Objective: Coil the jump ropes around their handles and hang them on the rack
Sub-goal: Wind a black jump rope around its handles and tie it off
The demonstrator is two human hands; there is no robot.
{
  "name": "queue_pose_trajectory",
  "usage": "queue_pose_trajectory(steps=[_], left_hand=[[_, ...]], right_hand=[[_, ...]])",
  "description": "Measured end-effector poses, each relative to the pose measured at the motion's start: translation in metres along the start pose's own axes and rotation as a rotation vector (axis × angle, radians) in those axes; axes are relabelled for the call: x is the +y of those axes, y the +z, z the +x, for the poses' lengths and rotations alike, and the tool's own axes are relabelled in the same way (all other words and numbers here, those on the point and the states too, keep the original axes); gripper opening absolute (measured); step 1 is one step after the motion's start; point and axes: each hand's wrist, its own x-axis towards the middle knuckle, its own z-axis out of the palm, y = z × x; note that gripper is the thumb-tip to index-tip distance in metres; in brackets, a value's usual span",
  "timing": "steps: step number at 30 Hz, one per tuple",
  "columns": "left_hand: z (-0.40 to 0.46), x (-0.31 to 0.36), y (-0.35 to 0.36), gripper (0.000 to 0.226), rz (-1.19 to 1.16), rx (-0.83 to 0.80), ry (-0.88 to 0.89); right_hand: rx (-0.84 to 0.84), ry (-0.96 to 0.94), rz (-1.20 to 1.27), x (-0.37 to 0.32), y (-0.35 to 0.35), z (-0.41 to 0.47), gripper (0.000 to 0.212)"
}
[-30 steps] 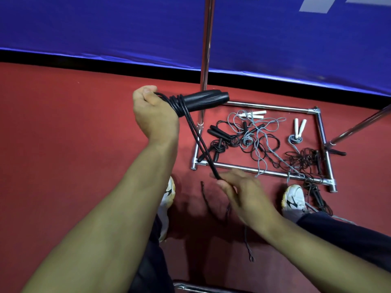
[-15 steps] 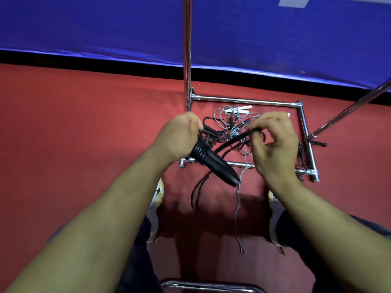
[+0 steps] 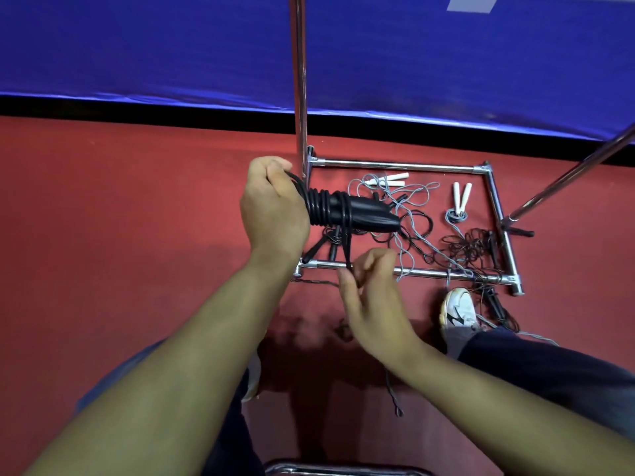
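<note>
Right hand: the right hand (image 3: 372, 297) sits nearest to us, just this side of the rack base's near bar, thumb and fingertips curled in and pinching the black rope (image 3: 346, 249) where it drops off the handles.
Left hand: the left hand (image 3: 273, 211) is up at the near-left corner of the rack base, fingers wrapped tight round one end of the black handles (image 3: 364, 216), fist closed on them.
Black handles: held level over the left part of the rack base, free end pointing right; several turns of black rope are stacked right beside the fist, and one more strand crosses the middle and runs down to the right hand.
Loose tail: a thin end of rope (image 3: 395, 400) trails on the red floor (image 3: 120, 252), nearer than the rack base.
Shoe: a white shoe (image 3: 458, 309) stands just outside the near-right corner of the rack base.
Rack base: the chrome rack base (image 3: 395, 165) lies as a rectangle on the floor, an upright pole (image 3: 300, 80) rising from its far-left corner.
Inside the rack base: a tangle of grey rope (image 3: 409, 235) and dark cord (image 3: 470, 247), plus two pairs of white handles (image 3: 461, 197) toward the far side.
Beyond the rack base: a blue wall panel (image 3: 171, 46).
</note>
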Motion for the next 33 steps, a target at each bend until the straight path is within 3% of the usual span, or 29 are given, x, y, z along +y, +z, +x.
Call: queue_pose_trajectory(steps=[3, 5, 6, 9, 11, 15, 17, 19, 21, 23, 25, 30, 33], left_hand=[[-0.001, 0.001, 0.002, 0.024, -0.026, -0.008, 0.007], [0.001, -0.001, 0.001, 0.024, -0.038, 0.007, 0.01], [0.002, -0.002, 0.0, 0.024, -0.039, 0.016, 0.006], [0.005, -0.005, -0.003, 0.023, -0.02, 0.035, -0.005], [0.004, -0.004, -0.003, 0.023, -0.011, 0.026, -0.01], [0.001, -0.002, -0.001, 0.024, -0.033, 0.003, -0.023], [0.0, -0.001, -0.001, 0.024, -0.039, 0.015, -0.005], [0.005, -0.001, -0.005, 0.023, -0.041, 0.072, 0.012], [0.019, -0.005, -0.011, 0.023, -0.061, 0.192, -0.047], [0.038, -0.013, -0.02, 0.023, -0.112, 0.321, -0.147], [0.047, -0.016, -0.027, 0.024, -0.111, 0.38, -0.213], [0.039, -0.007, -0.021, 0.026, -0.1, 0.35, -0.195], [0.027, -0.001, -0.015, 0.024, -0.085, 0.18, -0.105]], right_hand=[[-0.122, 0.37, 0.191, 0.003, 0.006, 0.001, 0.025], [-0.249, 0.459, 0.222, 0.006, 0.007, -0.003, 0.042], [-0.313, 0.405, 0.194, 0.008, 0.007, -0.008, 0.046], [-0.571, 0.108, 0.009, 0.007, 0.008, -0.019, 0.033], [-0.669, 0.129, 0.025, 0.004, 0.01, -0.021, 0.023], [-0.464, 0.776, 0.555, 0.0, 0.016, -0.009, 0.02], [-0.34, 0.999, 0.692, 0.002, 0.013, 0.003, 0.024], [-0.134, 0.932, 0.676, 0.004, 0.011, 0.01, 0.024], [0.046, 0.611, 0.371, 0.005, 0.002, 0.012, 0.022], [0.072, 0.212, 0.075, 0.001, -0.01, 0.007, 0.023], [0.009, -0.029, -0.066, -0.004, -0.017, -0.003, 0.032], [-0.34, 0.071, -0.049, -0.003, -0.011, -0.011, 0.015], [-0.457, 0.068, -0.308, 0.005, -0.02, 0.005, 0.019]])
